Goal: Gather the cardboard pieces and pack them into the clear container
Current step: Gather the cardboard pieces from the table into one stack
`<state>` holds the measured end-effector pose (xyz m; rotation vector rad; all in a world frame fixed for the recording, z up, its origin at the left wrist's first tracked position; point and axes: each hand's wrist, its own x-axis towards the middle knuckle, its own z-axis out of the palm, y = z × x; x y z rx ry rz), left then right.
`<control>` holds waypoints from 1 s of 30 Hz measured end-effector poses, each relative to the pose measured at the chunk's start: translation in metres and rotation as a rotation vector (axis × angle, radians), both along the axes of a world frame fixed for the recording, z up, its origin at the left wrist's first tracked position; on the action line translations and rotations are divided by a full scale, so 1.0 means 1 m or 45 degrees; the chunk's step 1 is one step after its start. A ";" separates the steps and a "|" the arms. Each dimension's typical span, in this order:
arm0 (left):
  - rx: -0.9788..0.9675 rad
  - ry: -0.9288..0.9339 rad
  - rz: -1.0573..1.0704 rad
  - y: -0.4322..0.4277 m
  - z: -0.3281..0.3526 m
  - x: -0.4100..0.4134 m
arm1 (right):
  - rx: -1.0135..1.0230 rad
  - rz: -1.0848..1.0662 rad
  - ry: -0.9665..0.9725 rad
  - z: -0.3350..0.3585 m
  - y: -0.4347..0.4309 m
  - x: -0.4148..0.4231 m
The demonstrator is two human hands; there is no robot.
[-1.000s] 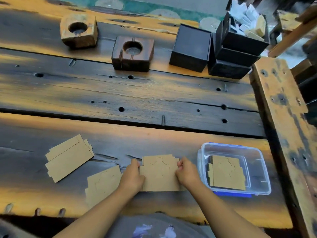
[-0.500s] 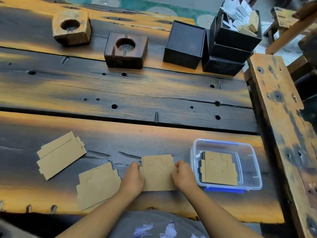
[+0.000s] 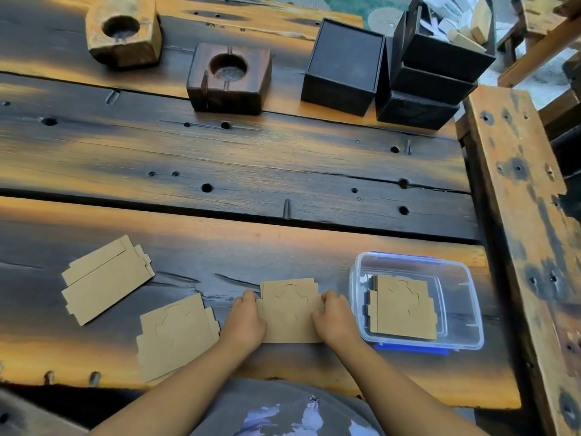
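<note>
A small stack of brown cardboard pieces (image 3: 290,311) lies flat near the table's front edge. My left hand (image 3: 245,322) grips its left side and my right hand (image 3: 334,316) grips its right side. Just to the right stands the clear container (image 3: 471,309) with blue clips, and a stack of cardboard pieces (image 3: 402,306) lies inside it. Two more cardboard stacks rest on the table: one (image 3: 176,335) just left of my left hand, another (image 3: 105,280) further left.
The worn wooden table (image 3: 220,158) has gaps, holes and nail heads. Two wooden blocks with round hollows (image 3: 124,31) (image 3: 229,77) and several black boxes (image 3: 342,67) stand at the back. A raised wooden beam (image 3: 522,215) borders the right side.
Both hands have squeezed the stack's sides together, so it looks narrower and tidier. The stack stays on the table between the same neighbours; the view has shifted slightly.
</note>
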<state>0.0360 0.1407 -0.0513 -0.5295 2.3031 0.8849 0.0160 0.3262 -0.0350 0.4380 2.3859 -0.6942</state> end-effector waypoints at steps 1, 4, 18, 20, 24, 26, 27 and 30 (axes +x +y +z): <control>-0.003 -0.010 0.000 0.000 0.000 0.000 | -0.005 -0.001 -0.002 0.000 0.000 0.000; -0.006 -0.031 -0.003 -0.001 -0.002 -0.001 | -0.018 -0.014 -0.001 0.000 0.000 0.000; 0.198 -0.248 0.458 0.003 -0.011 -0.006 | -0.123 -0.114 -0.099 -0.007 0.006 0.000; 0.182 -0.251 0.433 0.003 -0.012 -0.006 | -0.128 -0.120 -0.093 -0.010 0.006 0.000; 0.152 -0.227 0.359 -0.001 -0.015 -0.001 | -0.093 -0.090 -0.070 -0.011 0.005 0.001; 0.139 -0.218 0.368 -0.005 -0.015 0.004 | -0.076 -0.059 -0.045 -0.011 0.003 0.001; 0.142 -0.216 0.375 -0.008 -0.016 0.007 | -0.067 -0.037 -0.038 -0.010 0.002 0.002; 0.180 -0.188 0.417 -0.019 -0.014 0.017 | -0.046 0.031 -0.004 -0.008 -0.003 0.003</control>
